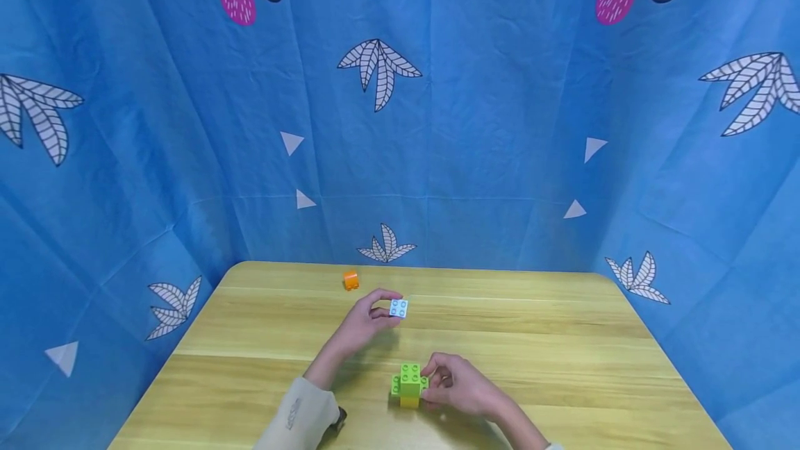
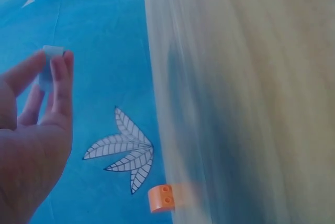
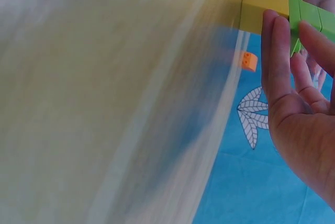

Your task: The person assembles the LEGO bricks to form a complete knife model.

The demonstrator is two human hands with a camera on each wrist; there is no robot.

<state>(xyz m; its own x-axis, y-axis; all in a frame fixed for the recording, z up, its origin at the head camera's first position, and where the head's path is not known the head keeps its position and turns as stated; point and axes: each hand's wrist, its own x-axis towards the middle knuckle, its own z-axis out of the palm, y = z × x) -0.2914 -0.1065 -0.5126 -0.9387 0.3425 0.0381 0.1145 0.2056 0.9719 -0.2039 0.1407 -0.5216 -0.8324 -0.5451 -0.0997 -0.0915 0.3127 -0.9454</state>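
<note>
the block stack [image 1: 410, 373] stood upright on the wooden table [image 1: 531, 325], a yellow block [image 3: 264, 9] at its foot, a flat green plate [image 1: 396, 385] jutting out on both sides above that, and bright green blocks rising over the plate with studs on top.

the right hand [image 1: 461, 386] was just to the right of the stack, its thumb and fingers bent close around that end of the plate and pinching it; the gap between them was small. in the right wrist view, two of its fingers lay beside the yellow block.

the left hand [image 1: 365, 321] was past the stack, a little to its left, with the thumb and fingertips closed on a small light blue block [image 1: 398, 308]. that block was raised off the table, almost straight beyond the stack and apart from it, its four studs facing the head camera.

farther beyond the stack and to its left, an orange piece [image 1: 351, 280] with a rounded side lay near the table's far edge. nearer than the stack, also leftward, came a pale sleeve [image 1: 300, 415]. behind everything, past the stack, hung a blue curtain [image 1: 475, 123] printed with white leaves.
</note>
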